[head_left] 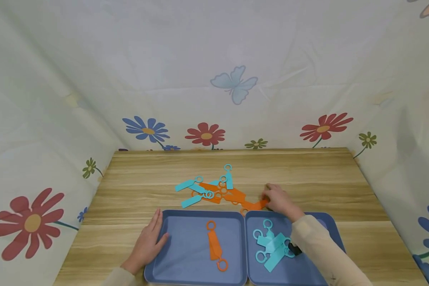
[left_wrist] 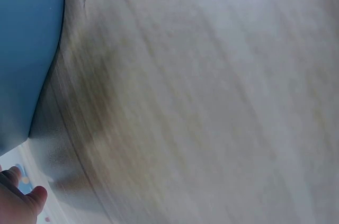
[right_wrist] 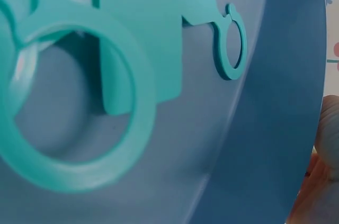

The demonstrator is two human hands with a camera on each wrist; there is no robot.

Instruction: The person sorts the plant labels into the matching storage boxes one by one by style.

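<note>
My left hand (head_left: 148, 243) lies with fingers straight along the left rim of the left blue tray (head_left: 171, 274), thumb over its inner edge. Two overlapping orange ring-ended tags (head_left: 214, 245) lie in that tray. Beyond the right tray's far rim, my right hand (head_left: 279, 200) pinches the end of an orange tag (head_left: 258, 205) at the right side of a loose pile. Under my right forearm, several turquoise ring-ended tags (head_left: 269, 242) lie heaped in the right blue tray (head_left: 252, 274). In the right wrist view, the tray wall partly hides my right hand (right_wrist: 320, 181).
The pile behind the trays mixes turquoise tags (head_left: 191, 201) and orange tags (head_left: 236, 195), several of them overlapping. Both trays stand side by side on a wooden table (head_left: 146, 167). A flower-printed curtain (head_left: 186, 99) hangs behind and at both sides.
</note>
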